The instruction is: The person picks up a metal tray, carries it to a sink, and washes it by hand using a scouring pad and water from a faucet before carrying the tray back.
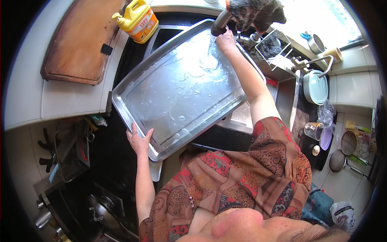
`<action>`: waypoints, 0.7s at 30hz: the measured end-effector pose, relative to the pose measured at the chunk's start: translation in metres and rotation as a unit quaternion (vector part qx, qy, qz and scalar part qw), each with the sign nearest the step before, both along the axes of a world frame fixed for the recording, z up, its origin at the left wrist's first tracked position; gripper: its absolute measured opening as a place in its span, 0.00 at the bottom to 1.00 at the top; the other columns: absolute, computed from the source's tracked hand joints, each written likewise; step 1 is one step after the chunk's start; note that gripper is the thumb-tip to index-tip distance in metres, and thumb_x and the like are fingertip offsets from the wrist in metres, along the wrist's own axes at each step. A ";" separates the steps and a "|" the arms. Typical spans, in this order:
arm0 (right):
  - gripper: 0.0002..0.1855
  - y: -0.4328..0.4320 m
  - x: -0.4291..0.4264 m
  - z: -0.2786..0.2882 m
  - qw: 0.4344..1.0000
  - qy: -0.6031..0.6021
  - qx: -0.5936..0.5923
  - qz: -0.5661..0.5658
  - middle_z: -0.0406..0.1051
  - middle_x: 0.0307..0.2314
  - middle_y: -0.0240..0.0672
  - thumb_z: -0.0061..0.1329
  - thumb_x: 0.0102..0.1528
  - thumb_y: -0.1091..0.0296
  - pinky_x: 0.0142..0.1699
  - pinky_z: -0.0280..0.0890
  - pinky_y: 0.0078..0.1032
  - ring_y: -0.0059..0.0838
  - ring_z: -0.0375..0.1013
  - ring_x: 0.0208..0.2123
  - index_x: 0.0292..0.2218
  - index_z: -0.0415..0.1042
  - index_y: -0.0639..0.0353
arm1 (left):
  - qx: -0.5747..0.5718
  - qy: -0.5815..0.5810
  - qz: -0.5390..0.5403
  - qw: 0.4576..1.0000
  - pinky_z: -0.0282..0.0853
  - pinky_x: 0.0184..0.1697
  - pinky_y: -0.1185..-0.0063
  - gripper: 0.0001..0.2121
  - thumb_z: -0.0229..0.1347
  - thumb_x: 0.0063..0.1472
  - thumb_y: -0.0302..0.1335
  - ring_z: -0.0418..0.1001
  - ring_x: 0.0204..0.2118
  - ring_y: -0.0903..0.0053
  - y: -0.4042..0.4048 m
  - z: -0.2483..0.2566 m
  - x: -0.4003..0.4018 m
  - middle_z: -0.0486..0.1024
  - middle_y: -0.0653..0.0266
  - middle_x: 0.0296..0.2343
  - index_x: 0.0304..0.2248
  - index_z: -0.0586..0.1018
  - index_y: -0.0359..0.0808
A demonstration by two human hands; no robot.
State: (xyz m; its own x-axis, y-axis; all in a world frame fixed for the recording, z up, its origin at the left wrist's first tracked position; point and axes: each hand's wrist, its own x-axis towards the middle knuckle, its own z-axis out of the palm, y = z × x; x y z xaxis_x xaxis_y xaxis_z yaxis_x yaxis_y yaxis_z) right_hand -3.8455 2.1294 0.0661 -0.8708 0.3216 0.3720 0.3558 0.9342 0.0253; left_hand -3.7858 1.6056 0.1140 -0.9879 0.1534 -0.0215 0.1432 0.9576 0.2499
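A large rectangular metal tray holds shallow, bubbly water and rests at a slant over the sink and the dark counter. My left hand grips its near left rim, thumb on the inner side and fingers outside. At the far right end of the tray, my right hand is right beside the dark tip of a metal faucet spout. The fingers there are partly hidden, so whether they hold the spout or the tray's rim is unclear.
A yellow pump jug and a wooden cutting board are at the upper left. Part of the metal sink shows at right, near a wire rack, a second faucet, a lidded pale green container and a clear cup.
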 end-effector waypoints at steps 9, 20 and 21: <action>0.15 -0.004 0.109 0.003 0.998 0.008 0.015 0.057 0.65 0.45 0.42 0.44 0.45 0.73 0.51 0.61 0.28 0.38 0.62 0.50 0.36 0.72 0.70 | 0.010 0.006 0.003 1.000 0.58 0.54 0.67 0.41 0.67 0.38 0.44 0.59 0.52 0.51 0.002 -0.002 0.001 0.60 0.39 0.49 0.52 0.66 0.37; 0.07 -0.085 0.187 0.019 0.964 -0.166 -0.204 -0.045 0.68 0.36 0.45 0.46 0.47 0.71 0.48 0.64 0.35 0.44 0.66 0.44 0.28 0.75 0.59 | 0.042 0.030 -0.015 0.999 0.58 0.53 0.68 0.36 0.62 0.46 0.42 0.61 0.50 0.51 -0.010 -0.018 -0.001 0.62 0.38 0.47 0.54 0.64 0.39; 0.06 -0.105 0.181 0.024 0.958 -0.187 -0.215 -0.022 0.68 0.36 0.44 0.46 0.46 0.71 0.47 0.64 0.36 0.44 0.66 0.43 0.27 0.75 0.60 | 0.045 0.041 -0.016 0.998 0.59 0.53 0.68 0.36 0.61 0.47 0.42 0.62 0.50 0.51 -0.012 -0.021 -0.002 0.62 0.39 0.47 0.54 0.63 0.40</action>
